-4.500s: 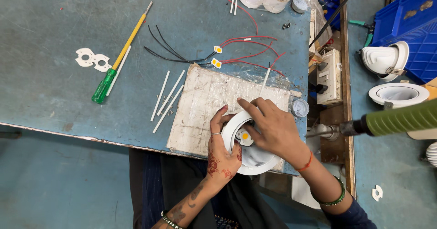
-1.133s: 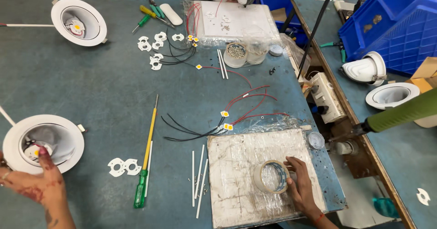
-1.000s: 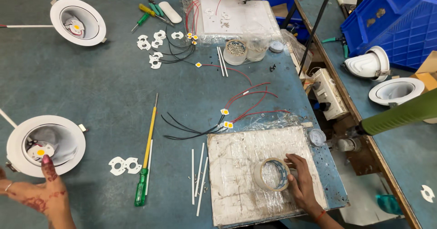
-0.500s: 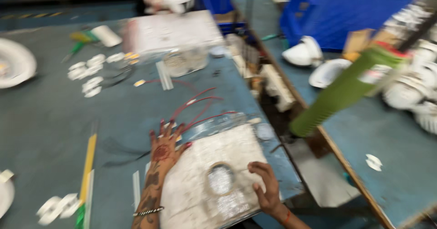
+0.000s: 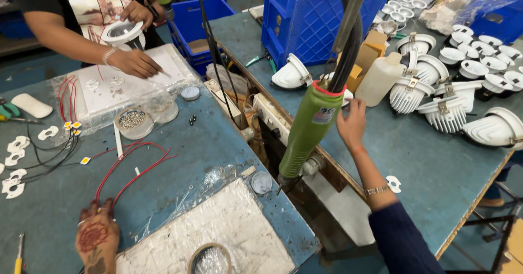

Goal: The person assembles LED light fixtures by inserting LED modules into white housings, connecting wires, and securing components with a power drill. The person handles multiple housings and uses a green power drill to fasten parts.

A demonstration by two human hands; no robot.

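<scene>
- Left hand (image 5: 97, 240), near edge: fingers spread, flat on blue-grey bench (image 5: 49, 208) beside plastic-covered work pad (image 5: 229, 225); tape roll (image 5: 210, 259) just right of it.
- Right hand (image 5: 351, 124): raised, fingers loosely open, just beside hanging green electric screwdriver (image 5: 308, 132), not gripping.
- Risk, judged: tool swinging away from a loose grasp; red wires (image 5: 131, 165) snagged underneath.
- Beyond: white downlight housings (image 5: 447, 88), blue crates (image 5: 321, 17), co-worker's hands (image 5: 133, 61) across bench.

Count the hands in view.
4: left hand flat on the table, right hand beside the green driver, a co-worker's hands at the far end.
</scene>
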